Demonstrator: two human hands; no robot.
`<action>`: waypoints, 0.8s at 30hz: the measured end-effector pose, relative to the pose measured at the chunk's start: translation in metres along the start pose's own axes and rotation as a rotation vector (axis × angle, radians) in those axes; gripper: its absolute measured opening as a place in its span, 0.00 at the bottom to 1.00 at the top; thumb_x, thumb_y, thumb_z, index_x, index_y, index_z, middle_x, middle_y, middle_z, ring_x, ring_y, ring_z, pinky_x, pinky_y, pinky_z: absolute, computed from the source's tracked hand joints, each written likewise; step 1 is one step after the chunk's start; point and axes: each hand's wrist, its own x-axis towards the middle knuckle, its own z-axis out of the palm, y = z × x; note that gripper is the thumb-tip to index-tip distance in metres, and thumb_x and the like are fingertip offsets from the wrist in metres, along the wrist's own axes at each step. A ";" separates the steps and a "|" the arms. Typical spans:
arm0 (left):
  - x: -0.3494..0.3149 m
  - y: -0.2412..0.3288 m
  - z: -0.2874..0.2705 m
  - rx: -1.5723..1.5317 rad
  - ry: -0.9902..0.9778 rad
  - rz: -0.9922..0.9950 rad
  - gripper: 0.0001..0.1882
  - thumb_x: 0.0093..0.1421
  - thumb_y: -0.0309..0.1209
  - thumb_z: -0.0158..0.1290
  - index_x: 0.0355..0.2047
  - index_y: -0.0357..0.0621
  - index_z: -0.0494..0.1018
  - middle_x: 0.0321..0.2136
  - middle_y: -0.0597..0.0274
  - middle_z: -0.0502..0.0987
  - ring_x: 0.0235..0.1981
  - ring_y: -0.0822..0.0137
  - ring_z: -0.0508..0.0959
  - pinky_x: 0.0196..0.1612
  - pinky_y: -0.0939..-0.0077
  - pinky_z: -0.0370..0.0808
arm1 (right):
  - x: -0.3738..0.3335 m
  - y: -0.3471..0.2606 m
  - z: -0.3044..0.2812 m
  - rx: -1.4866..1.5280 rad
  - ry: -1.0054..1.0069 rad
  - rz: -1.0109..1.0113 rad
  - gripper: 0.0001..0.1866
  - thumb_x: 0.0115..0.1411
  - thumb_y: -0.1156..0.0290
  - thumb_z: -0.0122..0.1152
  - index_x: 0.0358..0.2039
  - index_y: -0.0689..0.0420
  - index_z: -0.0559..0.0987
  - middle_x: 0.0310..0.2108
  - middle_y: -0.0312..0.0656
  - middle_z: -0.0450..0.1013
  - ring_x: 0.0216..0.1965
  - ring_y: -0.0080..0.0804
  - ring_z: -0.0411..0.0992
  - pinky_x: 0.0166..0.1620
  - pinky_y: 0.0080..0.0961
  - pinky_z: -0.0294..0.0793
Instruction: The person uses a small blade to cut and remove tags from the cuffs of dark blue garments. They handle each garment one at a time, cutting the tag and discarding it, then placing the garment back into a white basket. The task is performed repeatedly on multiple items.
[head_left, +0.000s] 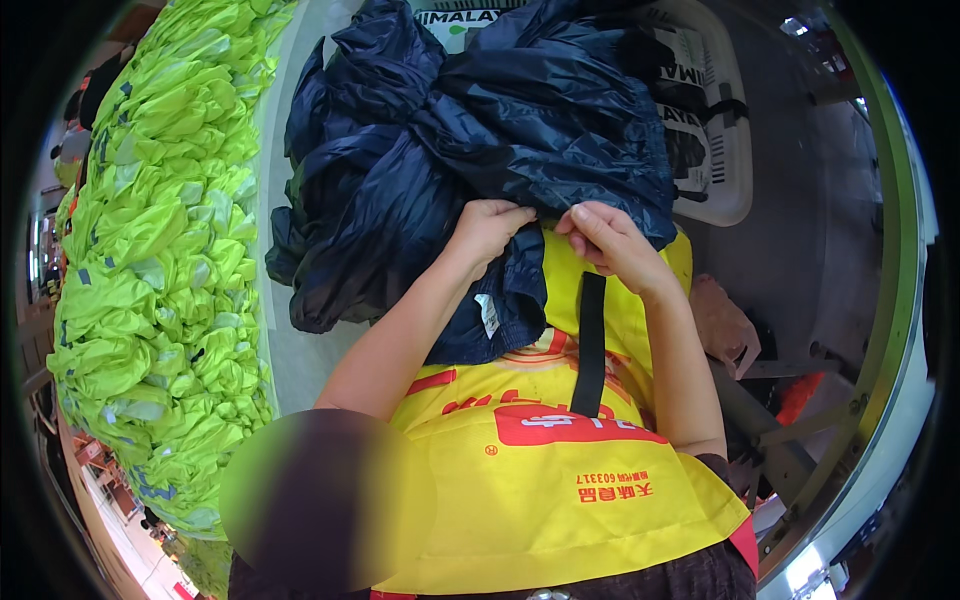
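A heap of shiny dark navy garments (540,130) with gathered elastic edges lies in front of me. My left hand (490,232) is closed in a pinch on the near edge of the navy cloth. Just to its right, my right hand (612,240) is closed too, thumb pressed to the curled fingers beside the same edge. What lies between those fingers is too small to make out. Below my left hand, a navy waistband part (510,325) with a white label (488,315) hangs over my yellow apron (560,490).
A long pile of bright yellow-green garments (170,250) runs along my left. Behind the navy heap stands a white plastic basket (735,170) with printed packages in it. A black strap (590,345) lies down the apron. Metal framing (880,200) stands at the right.
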 end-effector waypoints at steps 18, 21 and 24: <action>-0.025 -0.028 -0.016 -0.163 -0.018 0.093 0.06 0.55 0.29 0.54 0.30 0.39 0.76 0.17 0.70 0.69 0.15 0.81 0.66 0.16 0.89 0.60 | 0.017 0.002 0.011 -0.191 -0.159 0.392 0.20 0.63 0.53 0.45 0.28 0.57 0.75 0.14 0.27 0.59 0.13 0.14 0.49 0.16 0.14 0.45; -0.024 -0.031 -0.017 -0.165 -0.023 0.113 0.06 0.54 0.29 0.54 0.29 0.39 0.76 0.16 0.69 0.70 0.15 0.81 0.67 0.16 0.89 0.61 | 0.021 0.003 0.014 -0.170 -0.152 0.396 0.20 0.63 0.53 0.45 0.27 0.57 0.75 0.14 0.27 0.59 0.13 0.14 0.49 0.16 0.14 0.44; -0.025 -0.031 -0.018 -0.173 -0.043 0.106 0.06 0.54 0.29 0.54 0.29 0.39 0.77 0.16 0.69 0.70 0.15 0.81 0.67 0.16 0.89 0.61 | 0.023 0.002 0.017 -0.172 -0.147 0.396 0.20 0.63 0.54 0.46 0.26 0.56 0.74 0.14 0.27 0.59 0.12 0.13 0.48 0.16 0.15 0.43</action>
